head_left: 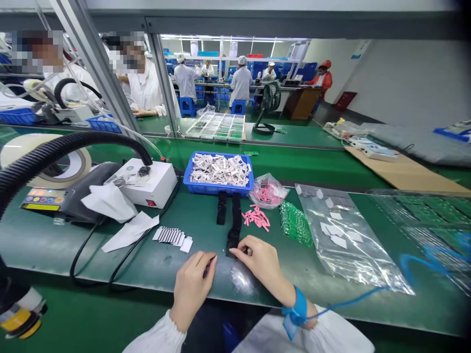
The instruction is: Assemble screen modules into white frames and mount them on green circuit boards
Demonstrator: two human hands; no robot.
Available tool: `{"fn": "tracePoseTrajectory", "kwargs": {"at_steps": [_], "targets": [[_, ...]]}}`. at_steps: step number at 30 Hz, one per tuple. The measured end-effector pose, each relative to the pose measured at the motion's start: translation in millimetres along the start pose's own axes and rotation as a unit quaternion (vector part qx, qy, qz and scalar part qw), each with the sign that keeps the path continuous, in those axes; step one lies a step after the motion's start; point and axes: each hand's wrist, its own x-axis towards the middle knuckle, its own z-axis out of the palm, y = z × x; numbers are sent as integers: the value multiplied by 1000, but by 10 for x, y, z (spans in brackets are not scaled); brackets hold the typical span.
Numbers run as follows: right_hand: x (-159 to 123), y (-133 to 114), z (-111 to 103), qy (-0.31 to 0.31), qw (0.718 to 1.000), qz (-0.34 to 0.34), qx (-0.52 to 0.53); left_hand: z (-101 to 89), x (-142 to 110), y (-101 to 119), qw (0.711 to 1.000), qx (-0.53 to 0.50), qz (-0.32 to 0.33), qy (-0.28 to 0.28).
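Note:
My left hand (pixel 193 287) rests at the bench's front edge, its fingers closed on a thin dark object (pixel 212 258), too small to identify. My right hand (pixel 255 257), with a blue wrist strap (pixel 295 308), pinches the lower end of a black strip (pixel 234 228). A second black strip (pixel 222 208) lies beside it. Pink pieces (pixel 255 218) and green circuit board strips (pixel 295 224) lie to the right. A small row of white-and-black cards (pixel 171 237) lies to the left. Behind stands a blue crate (pixel 187 171) of white parts (pixel 220 170).
A white bench unit (pixel 147 182) with a black corrugated hose (pixel 62 144) stands at left, near loose white tissue (pixel 129 231). A clear bag (pixel 342 233) holds white squares at right. Beyond the divider, co-workers (pixel 142 83) sit near a parts tray (pixel 215 126).

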Motion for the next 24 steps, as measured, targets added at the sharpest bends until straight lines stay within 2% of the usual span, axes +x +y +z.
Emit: {"fn": "tracePoseTrajectory", "kwargs": {"at_steps": [6,11,15,17,18,19,21,22,23,24], "targets": [[-4,30,11,-8,998,10,64,-5,0,17,999,-33,-32,-10],[41,98,-11,-1,988,2,154,-30,15,39,992,-85,-93,-24],[-53,12,-200,8,977,-31,211,-117,63,106,968,-187,-157,-54],[-168,-101,-355,-20,969,-71,236,-195,86,196,945,-259,-173,-102],[-235,-165,-435,-42,963,-92,249,-236,91,256,918,-323,-181,-145],[-303,-228,-511,-65,957,-111,259,-275,91,321,874,-401,-191,-198],[-428,-332,-635,-98,946,-145,272,-335,73,455,741,-560,-219,-299],[-482,-369,-679,-97,945,-157,271,-355,56,518,675,-619,-237,-325],[-531,-394,-711,-73,947,-166,265,-367,36,576,627,-658,-255,-330],[-575,-410,-733,-28,951,-175,253,-374,13,628,607,-677,-269,-317]]}}
